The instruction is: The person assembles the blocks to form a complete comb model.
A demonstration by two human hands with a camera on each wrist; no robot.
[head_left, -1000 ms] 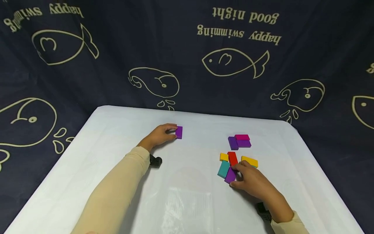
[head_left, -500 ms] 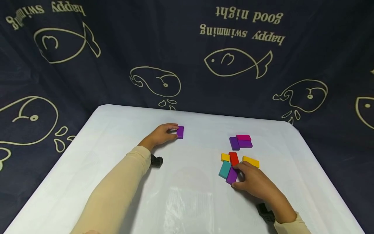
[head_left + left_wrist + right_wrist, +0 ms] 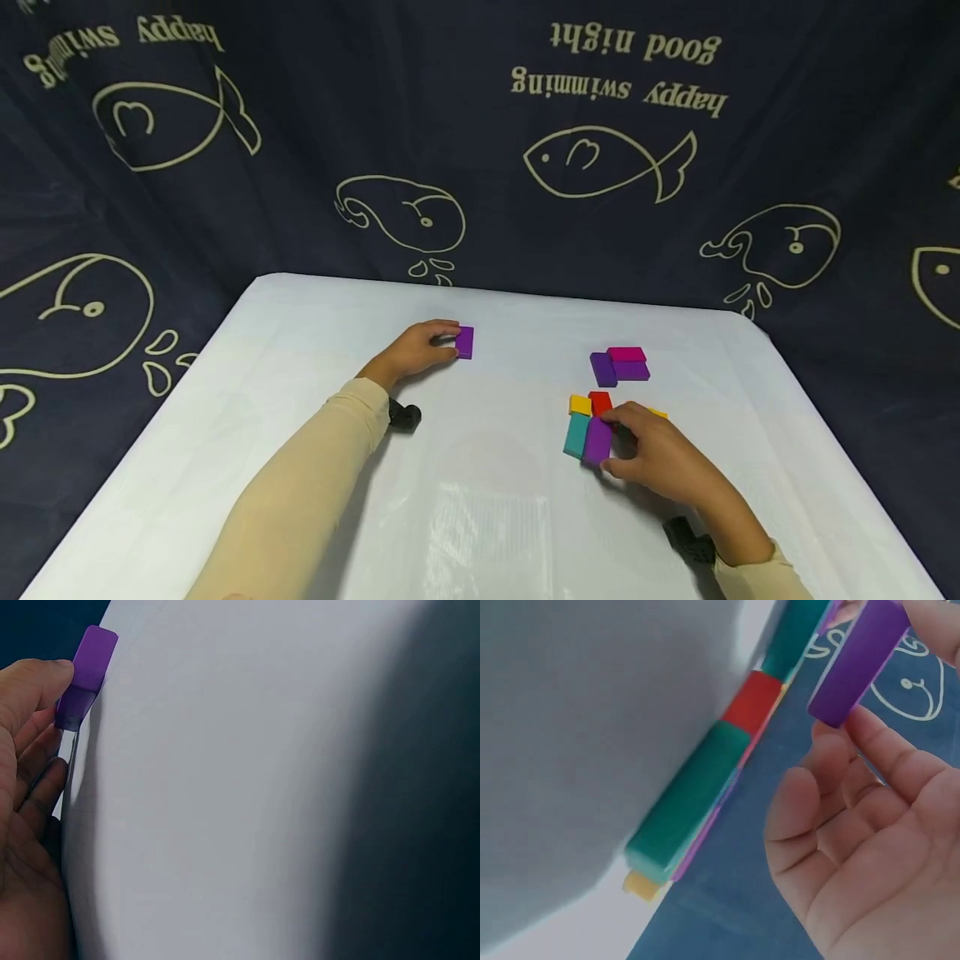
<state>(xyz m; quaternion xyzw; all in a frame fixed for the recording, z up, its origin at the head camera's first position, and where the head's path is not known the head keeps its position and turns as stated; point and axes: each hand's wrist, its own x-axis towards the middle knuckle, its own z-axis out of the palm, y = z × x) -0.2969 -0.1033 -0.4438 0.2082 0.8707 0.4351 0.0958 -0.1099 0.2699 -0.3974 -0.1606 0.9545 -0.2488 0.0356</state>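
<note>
Left arm (image 3: 292, 492) lay outstretched; we saw the left hand (image 3: 412, 350) pinch a purple block (image 3: 465, 342) toward the worktop's (image 3: 487, 450) far edge. Right hand (image 3: 663, 454), thumb nearer us, pinched a second purple block (image 3: 597, 442).

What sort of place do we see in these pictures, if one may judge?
Probably an indoor corner arranged for play or filming; the wider room is not shown. The signs are a white table, coloured blocks and a dark cloth printed with fish.
</note>
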